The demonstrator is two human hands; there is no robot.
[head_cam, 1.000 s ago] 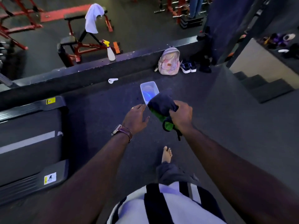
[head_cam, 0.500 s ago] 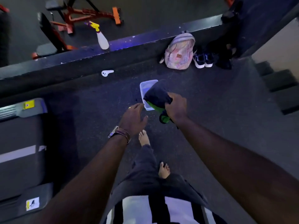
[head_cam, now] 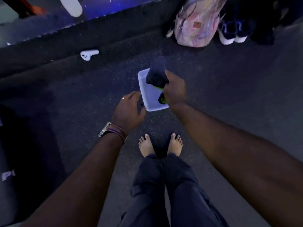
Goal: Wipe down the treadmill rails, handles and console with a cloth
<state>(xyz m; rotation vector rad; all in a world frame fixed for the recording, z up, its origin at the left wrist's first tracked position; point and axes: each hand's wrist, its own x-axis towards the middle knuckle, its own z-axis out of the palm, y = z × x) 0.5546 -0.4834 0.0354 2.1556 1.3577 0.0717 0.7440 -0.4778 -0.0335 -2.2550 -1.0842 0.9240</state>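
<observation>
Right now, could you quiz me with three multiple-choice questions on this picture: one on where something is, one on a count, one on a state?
1. Where is the tub?
A. on the floor ahead of the bare feet
B. on the ledge
C. inside the backpack

2. How many bare feet show?
A. one
B. two
C. none

3. What is the right hand doing?
A. hanging empty
B. gripping the cloth over the tub
C. holding the white controller

Answers: 1 A, the tub sits on the dark floor beyond the toes. 2 B, two feet stand side by side. 3 B, its fingers are closed on the bunched cloth.
</observation>
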